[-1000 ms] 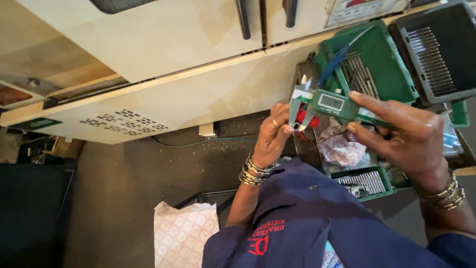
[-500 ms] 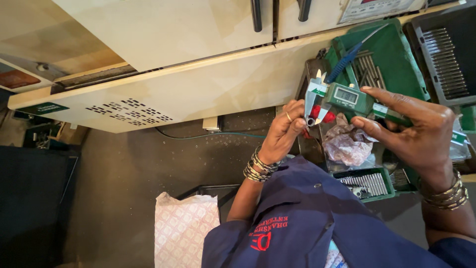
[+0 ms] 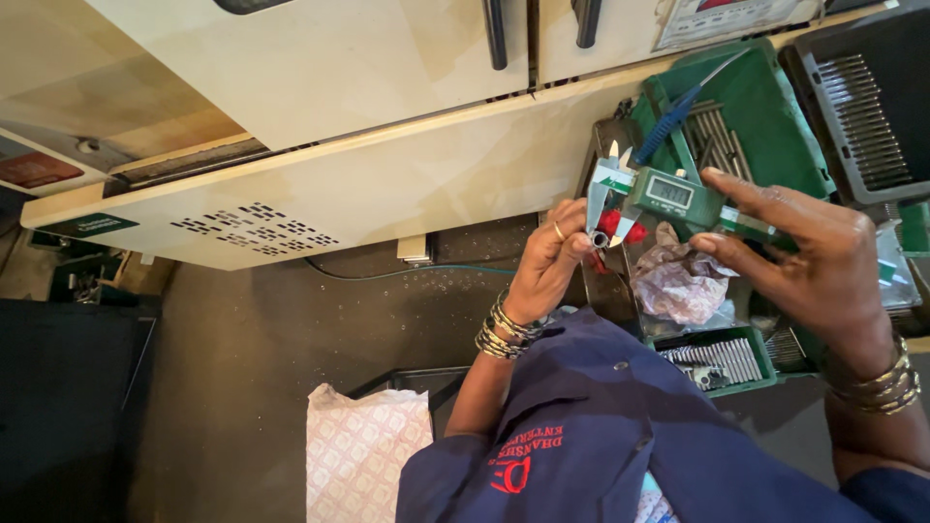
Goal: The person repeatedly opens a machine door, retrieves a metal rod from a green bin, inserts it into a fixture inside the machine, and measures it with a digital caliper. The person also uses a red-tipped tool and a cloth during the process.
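A small grey metal sleeve (image 3: pixel 600 238) sits between the lower measuring tips of a green digital caliper (image 3: pixel 668 199), held in the air above the counter's (image 3: pixel 387 189) edge. The left hand (image 3: pixel 547 261) has its grip pinched shut on the sleeve with fingertips. The right hand (image 3: pixel 823 266) has its grip closed round the caliper's beam, thumb near the display. Just below lies a crumpled plastic bag (image 3: pixel 678 286). Behind stands a green tray (image 3: pixel 775 145) with a blue-handled tool (image 3: pixel 668 124); nearer, a small green bin (image 3: pixel 717 360) holds metal pins.
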Available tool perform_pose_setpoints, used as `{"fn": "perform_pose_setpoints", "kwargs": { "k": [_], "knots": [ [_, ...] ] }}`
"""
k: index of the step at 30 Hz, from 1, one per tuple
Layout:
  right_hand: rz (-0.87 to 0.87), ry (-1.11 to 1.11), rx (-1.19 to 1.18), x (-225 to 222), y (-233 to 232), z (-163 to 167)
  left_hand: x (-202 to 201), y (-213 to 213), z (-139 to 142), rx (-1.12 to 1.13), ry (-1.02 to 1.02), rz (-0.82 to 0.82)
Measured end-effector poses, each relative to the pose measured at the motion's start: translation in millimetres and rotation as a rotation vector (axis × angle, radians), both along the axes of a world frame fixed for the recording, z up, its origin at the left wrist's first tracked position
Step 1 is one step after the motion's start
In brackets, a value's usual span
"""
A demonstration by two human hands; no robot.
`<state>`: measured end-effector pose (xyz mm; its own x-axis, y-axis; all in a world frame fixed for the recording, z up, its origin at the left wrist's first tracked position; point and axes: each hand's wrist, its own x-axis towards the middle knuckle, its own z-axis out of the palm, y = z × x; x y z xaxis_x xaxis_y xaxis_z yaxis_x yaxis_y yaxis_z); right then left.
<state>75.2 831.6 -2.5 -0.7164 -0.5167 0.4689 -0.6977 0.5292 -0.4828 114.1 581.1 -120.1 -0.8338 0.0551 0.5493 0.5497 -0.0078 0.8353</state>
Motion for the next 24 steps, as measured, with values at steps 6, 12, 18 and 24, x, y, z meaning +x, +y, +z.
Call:
{"fn": "perform_pose_setpoints", "kwargs": {
  "k": [6,12,18,24],
  "knots": [
    [0.011,-0.093,0.025,-4.7,3.7,-4.8,-0.8,-0.1,1.2,-0.021,-0.024,0.032],
    [0.023,-0.061,-0.021,-1.6,3.7,-6.9,0.3,1.4,0.8,0.005,-0.005,-0.002],
    [-0.022,-0.03,0.005,1.8,0.6,-6.8,-3.2,1.1,-5.6,0.047,0.003,-0.026],
    [-0.017,0.023,0.0,4.6,2.3,-8.1,-0.6,-0.6,-7.8,0.01,0.033,0.011]
  ]
}}
